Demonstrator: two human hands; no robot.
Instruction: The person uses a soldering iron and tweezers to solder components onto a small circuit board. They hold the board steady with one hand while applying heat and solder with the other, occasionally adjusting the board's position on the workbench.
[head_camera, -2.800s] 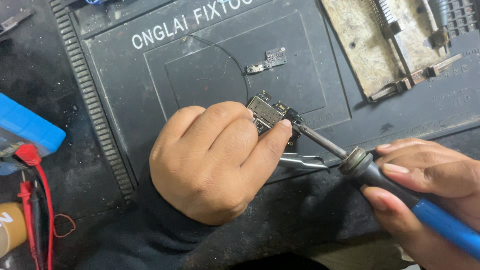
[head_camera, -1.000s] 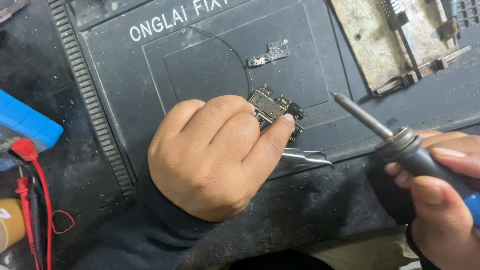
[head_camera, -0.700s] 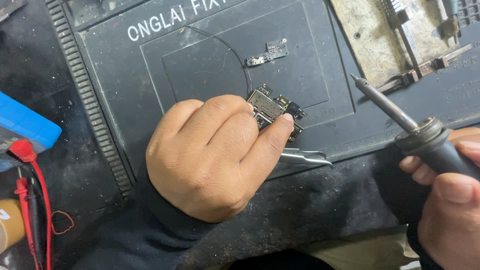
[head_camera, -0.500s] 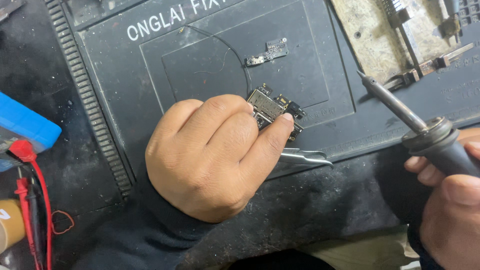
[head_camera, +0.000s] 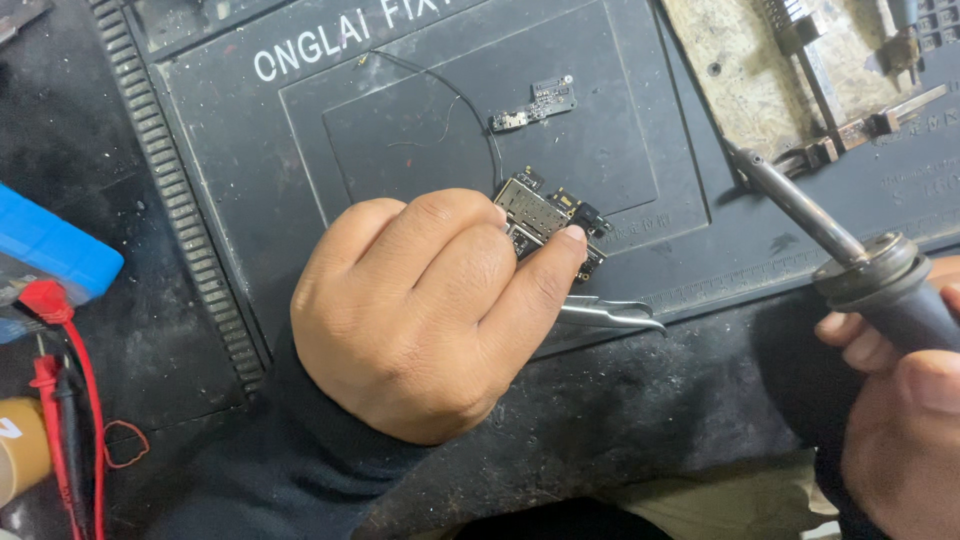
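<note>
Even, dim light — soft shadows, sharp focus.

The left hand hides part of the circuit board.

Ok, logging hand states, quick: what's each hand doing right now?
Left hand: closed, fingers pinning the small circuit board on the mat.
Right hand: closed around the soldering iron, tip lifted clear.
</note>
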